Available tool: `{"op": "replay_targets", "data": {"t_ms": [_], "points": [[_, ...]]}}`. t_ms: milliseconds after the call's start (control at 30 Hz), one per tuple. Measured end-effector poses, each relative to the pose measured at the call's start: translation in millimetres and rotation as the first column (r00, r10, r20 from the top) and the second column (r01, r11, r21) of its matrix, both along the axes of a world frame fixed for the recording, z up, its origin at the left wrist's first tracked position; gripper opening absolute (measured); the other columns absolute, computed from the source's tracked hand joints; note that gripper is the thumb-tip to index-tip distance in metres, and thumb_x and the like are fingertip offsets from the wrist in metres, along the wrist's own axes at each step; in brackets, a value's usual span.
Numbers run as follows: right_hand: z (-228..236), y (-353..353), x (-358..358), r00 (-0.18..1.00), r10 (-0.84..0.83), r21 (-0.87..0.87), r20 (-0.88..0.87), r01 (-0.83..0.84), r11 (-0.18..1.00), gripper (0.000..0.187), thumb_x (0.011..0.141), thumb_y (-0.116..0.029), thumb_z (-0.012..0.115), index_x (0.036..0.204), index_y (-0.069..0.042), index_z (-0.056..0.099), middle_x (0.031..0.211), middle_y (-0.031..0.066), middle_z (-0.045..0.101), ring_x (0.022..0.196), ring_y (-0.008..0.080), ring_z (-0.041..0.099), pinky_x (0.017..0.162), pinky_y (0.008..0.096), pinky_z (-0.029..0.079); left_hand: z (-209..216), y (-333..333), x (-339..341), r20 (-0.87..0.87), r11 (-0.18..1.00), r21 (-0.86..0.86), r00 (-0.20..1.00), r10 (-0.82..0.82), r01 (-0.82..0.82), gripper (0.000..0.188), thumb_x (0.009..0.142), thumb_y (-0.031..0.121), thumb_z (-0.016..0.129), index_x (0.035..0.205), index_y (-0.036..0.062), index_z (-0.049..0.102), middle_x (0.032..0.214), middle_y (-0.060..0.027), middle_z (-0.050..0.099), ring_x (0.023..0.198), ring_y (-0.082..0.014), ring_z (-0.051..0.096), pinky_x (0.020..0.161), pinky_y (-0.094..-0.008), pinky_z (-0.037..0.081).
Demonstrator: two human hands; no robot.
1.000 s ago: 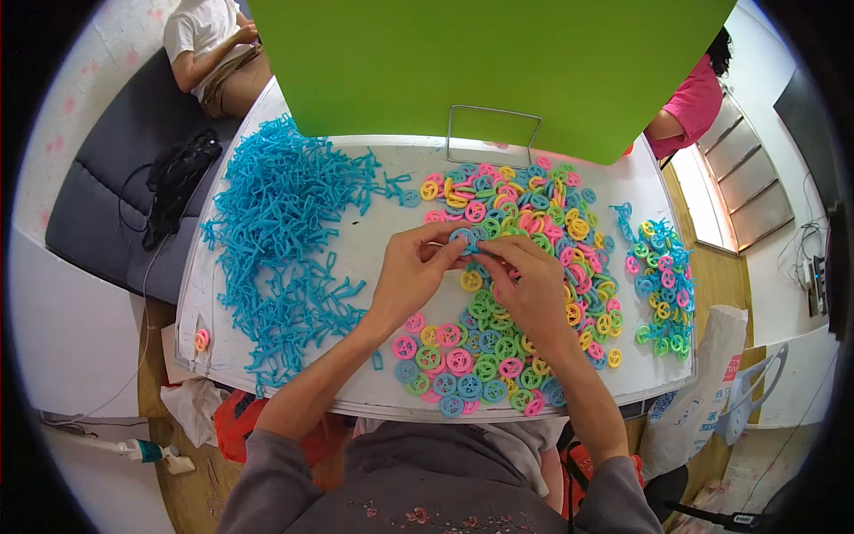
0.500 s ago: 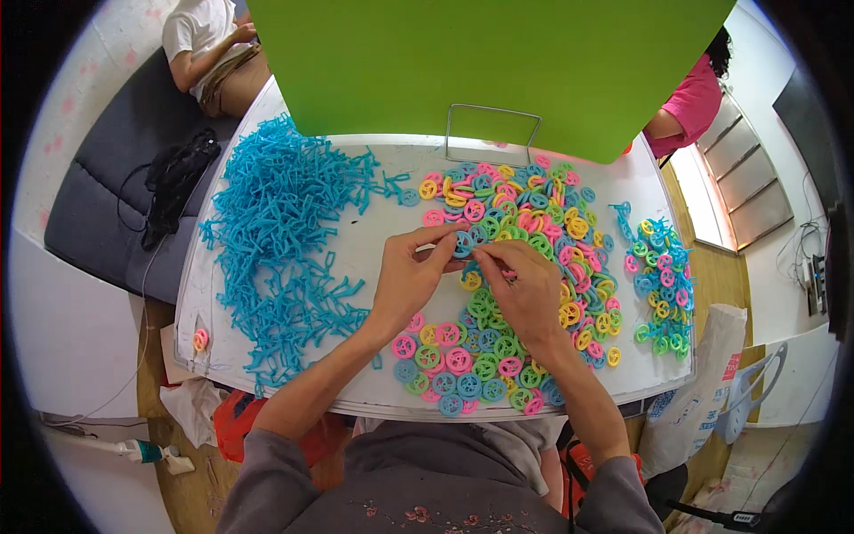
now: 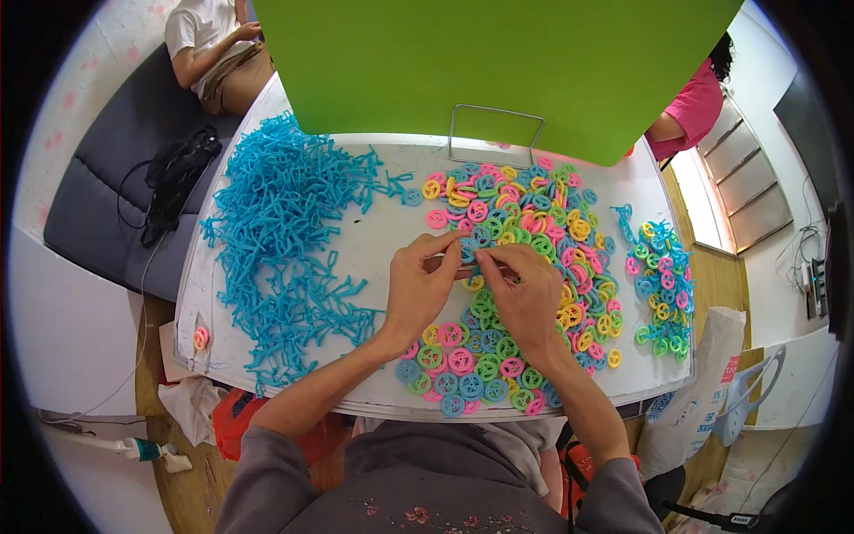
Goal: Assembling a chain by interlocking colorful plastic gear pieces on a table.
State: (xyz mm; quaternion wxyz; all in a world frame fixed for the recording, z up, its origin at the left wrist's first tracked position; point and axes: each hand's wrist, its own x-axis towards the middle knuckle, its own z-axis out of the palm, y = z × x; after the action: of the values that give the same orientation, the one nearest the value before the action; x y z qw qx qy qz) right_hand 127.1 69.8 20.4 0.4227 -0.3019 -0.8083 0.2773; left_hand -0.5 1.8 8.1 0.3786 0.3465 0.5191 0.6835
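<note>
Over the middle of the table my left hand point(image 3: 422, 278) pinches a small blue plastic wheel point(image 3: 468, 249) between thumb and fingers. My right hand point(image 3: 523, 287) meets it there, thumb and index pressed together at the wheel's right side. Whether a second part sits between the fingertips is hidden. Beneath and around my hands spreads a heap of spoked plastic wheels point(image 3: 487, 366) in pink, yellow, green and blue. Left of my hands lies a large pile of blue forked plastic pieces point(image 3: 283, 191).
At the table's right edge is a cluster of blue pieces joined with wheels point(image 3: 663, 285). A green board point(image 3: 498, 71) and a wire stand point(image 3: 496, 109) rise at the back. Two other people sit beyond the table, one on a dark sofa point(image 3: 98, 191). A white bag point(image 3: 698, 400) stands at right.
Both hands stay together at the blue wheel and have shifted very slightly. The whole view has moved a little; the piles look the same.
</note>
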Motion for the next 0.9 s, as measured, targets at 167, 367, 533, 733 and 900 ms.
{"op": "replay_targets", "data": {"t_ms": [167, 367, 533, 733, 900], "points": [[-5, 1, 0, 1.000, 0.000, 0.110, 0.005, 0.000, 0.994, 0.008, 0.079, -0.004, 0.069, 0.086, -0.001, 0.069, 0.083, 0.0093, 0.065, 0.067, 0.0183, 0.064, 0.058, 0.0277, 0.053, 8, 0, -7, -0.043, 0.994, -0.106, 0.999, -0.027, 0.023, 0.024, 0.093, 0.010, 0.054, 0.109, -0.0062, 0.062, 0.103, -0.0115, 0.062, 0.088, -0.0178, 0.064, 0.075, -0.0284, 0.058], [2, -2, -10, 0.992, 0.091, 0.101, -0.084, -0.082, 0.991, 0.018, 0.080, -0.003, 0.068, 0.098, -0.003, 0.067, 0.085, 0.0081, 0.062, 0.074, 0.0194, 0.065, 0.060, 0.0297, 0.052, 10, 1, -12, 0.066, 0.997, -0.069, 0.997, -0.032, 0.037, 0.026, 0.093, 0.015, 0.056, 0.108, -0.0044, 0.063, 0.099, -0.0093, 0.064, 0.086, -0.0147, 0.064, 0.075, -0.0281, 0.057], [-10, 7, 0, 0.988, 0.141, -0.263, -0.060, -0.151, 0.953, 0.019, 0.077, -0.001, 0.071, 0.094, 0.003, 0.064, 0.080, 0.0093, 0.063, 0.075, 0.0154, 0.066, 0.062, 0.0288, 0.053, 14, 0, -16, 0.100, 0.999, -0.018, 0.994, -0.040, 0.042, 0.025, 0.093, 0.017, 0.057, 0.107, -0.0032, 0.063, 0.098, -0.0081, 0.065, 0.086, -0.0137, 0.064, 0.078, -0.0285, 0.056], [-18, 14, 2, 0.966, 0.221, -0.358, -0.137, -0.256, 0.898, 0.023, 0.081, -0.002, 0.069, 0.103, 0.004, 0.063, 0.089, 0.0070, 0.065, 0.081, 0.0109, 0.065, 0.067, 0.0220, 0.053, 16, 2, -16, 0.076, 0.999, -0.006, 0.996, -0.046, 0.047, 0.023, 0.093, 0.014, 0.056, 0.106, -0.0029, 0.064, 0.095, -0.0080, 0.064, 0.084, -0.0141, 0.064, 0.076, -0.0280, 0.057], [-12, 7, -4, 0.957, 0.219, -0.259, -0.191, -0.265, 0.929, 0.020, 0.080, -0.002, 0.070, 0.099, 0.002, 0.065, 0.082, 0.0068, 0.063, 0.071, 0.0100, 0.061, 0.060, 0.0219, 0.050, 22, -2, -17, 0.080, 0.998, -0.042, 0.996, -0.034, 0.038, 0.021, 0.092, 0.012, 0.056, 0.106, -0.0020, 0.065, 0.091, -0.0072, 0.063, 0.080, -0.0139, 0.064, 0.072, -0.0270, 0.057]]}}
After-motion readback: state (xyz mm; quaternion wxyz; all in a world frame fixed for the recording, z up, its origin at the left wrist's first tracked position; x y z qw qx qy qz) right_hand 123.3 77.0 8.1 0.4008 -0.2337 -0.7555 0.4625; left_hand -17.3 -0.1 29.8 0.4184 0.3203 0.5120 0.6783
